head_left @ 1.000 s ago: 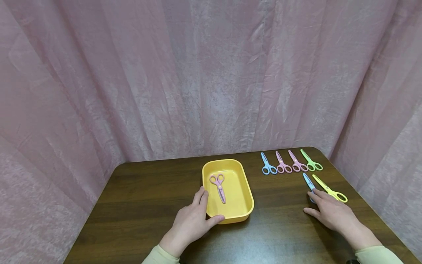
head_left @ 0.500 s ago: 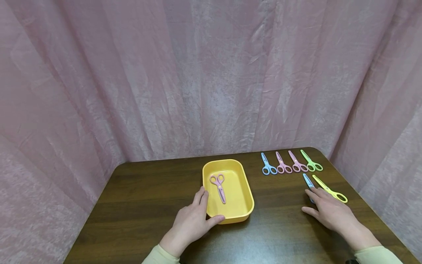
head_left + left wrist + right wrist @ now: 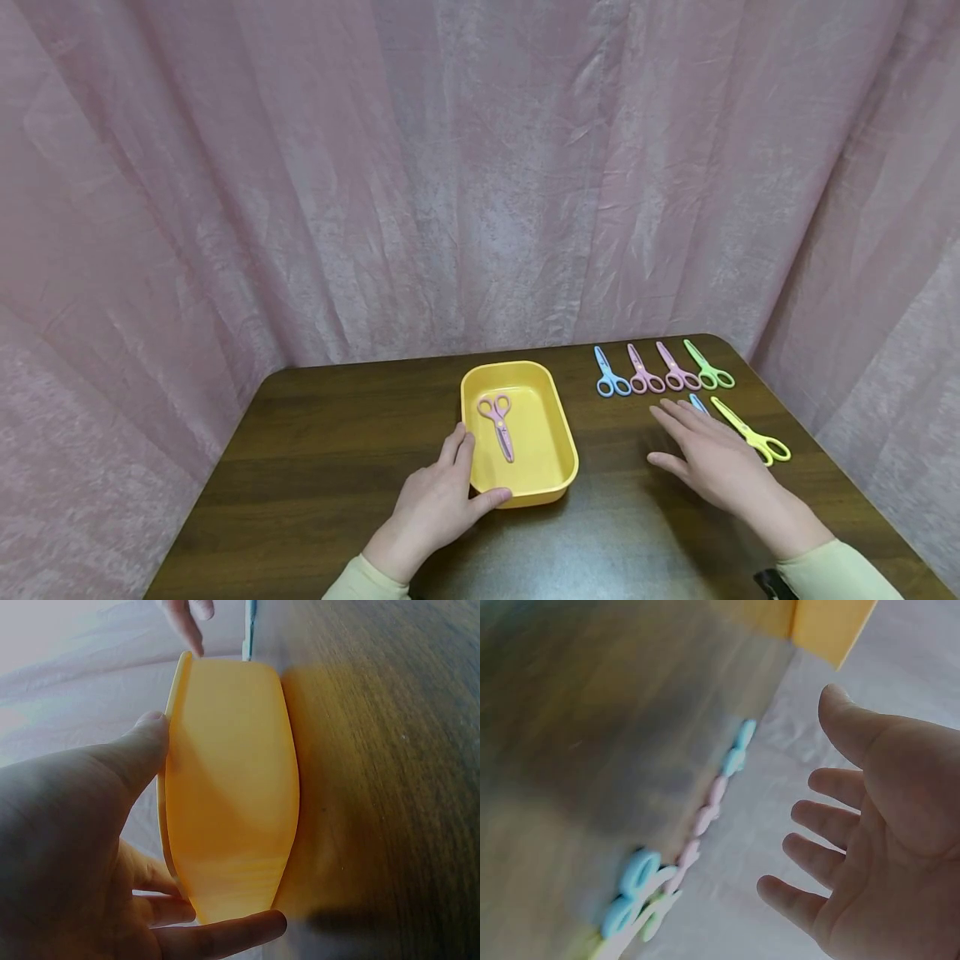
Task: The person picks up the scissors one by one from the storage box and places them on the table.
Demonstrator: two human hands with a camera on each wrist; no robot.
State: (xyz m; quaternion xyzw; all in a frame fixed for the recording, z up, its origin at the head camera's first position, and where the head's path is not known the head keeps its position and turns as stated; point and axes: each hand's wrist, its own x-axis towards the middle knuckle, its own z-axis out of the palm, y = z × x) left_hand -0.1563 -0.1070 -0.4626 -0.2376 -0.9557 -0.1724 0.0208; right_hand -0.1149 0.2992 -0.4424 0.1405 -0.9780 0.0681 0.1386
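Note:
My left hand (image 3: pixel 427 508) rests against the near left corner of a yellow tray (image 3: pixel 540 450), thumb at the near rim and fairly straight fingers along the left side. Inside the tray lies one pair of pink scissors (image 3: pixel 503 437). Over the right of the table my right hand (image 3: pixel 716 454) hovers with spread fingers, its palm bare in the right wrist view. Beneath it a pair of blue scissors (image 3: pixel 698 404) is mostly hidden in the head view. Beside these lies a pair of yellow scissors (image 3: pixel 735 421), partly covered by the hand.
Along the far right edge of the brown table (image 3: pixel 337 450) lie blue scissors (image 3: pixel 602 362), two pink pairs, the left pink scissors (image 3: pixel 636 359) and the right pink scissors (image 3: pixel 667 358), and green scissors (image 3: pixel 699 359). Pink curtains (image 3: pixel 450 183) hang behind and at both sides.
My right hand has lifted and moved left and away from me, off the blue scissors' handles, which stay on the table. The left hand and tray have not moved.

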